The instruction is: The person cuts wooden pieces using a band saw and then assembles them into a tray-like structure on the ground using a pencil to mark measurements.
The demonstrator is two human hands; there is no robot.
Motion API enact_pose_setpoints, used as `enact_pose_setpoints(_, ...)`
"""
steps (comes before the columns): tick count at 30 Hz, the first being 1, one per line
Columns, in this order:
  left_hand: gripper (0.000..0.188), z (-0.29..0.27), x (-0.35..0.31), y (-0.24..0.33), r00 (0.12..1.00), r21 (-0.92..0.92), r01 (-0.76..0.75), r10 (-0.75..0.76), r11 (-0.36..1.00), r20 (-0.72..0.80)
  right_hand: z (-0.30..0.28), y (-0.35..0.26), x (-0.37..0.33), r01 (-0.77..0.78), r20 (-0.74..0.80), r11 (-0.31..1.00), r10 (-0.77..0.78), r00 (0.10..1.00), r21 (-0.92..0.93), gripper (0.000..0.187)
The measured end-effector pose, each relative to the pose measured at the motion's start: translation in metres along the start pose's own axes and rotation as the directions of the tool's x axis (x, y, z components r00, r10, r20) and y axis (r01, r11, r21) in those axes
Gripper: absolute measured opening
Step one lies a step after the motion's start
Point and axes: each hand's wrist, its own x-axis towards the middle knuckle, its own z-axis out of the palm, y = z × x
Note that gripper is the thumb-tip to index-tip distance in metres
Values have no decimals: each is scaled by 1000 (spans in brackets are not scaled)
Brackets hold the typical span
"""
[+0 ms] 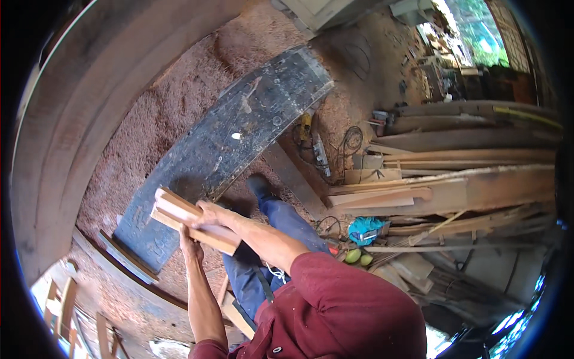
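At the left, long, curved brown wooden boards (78,119) lean beside reddish shavings; next, the left hand (189,236) has its fingers clasped on the lower edge of a pale brown, grooved wooden piece (178,208), held above the near end of a long, dark, scuffed surface (224,143). The right hand's (213,213) fingers grip its upper edge, and stacked brown planks (472,185) lie farther right.

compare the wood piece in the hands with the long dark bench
The wood piece is pinkish tan; the dark bench is blackish and scuffed. The wood piece looks shorter than the dark bench. The wood piece is handheld, while the dark bench stands unheld. Both are longer than wide.
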Motion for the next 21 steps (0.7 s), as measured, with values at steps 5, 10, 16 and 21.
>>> enact_pose_setpoints(5,47,-27,-59,25,969,77,-43,22,996,247,-7,-43,-98,176,28,955,-188,982,239,98)
enact_pose_setpoints(10,51,80,-127,61,920,259,-71,-37,963,390,-58,-71,-192,204,-262,965,-156,952,166,95)
enact_pose_setpoints(16,67,230,-175,64,754,358,-137,-138,924,643,-158,-54,-299,302,-524,873,-63,849,384,88)
enact_pose_setpoints(21,65,371,-206,66,631,530,-421,-182,736,754,-246,-13,-340,493,-559,651,-124,820,577,86)
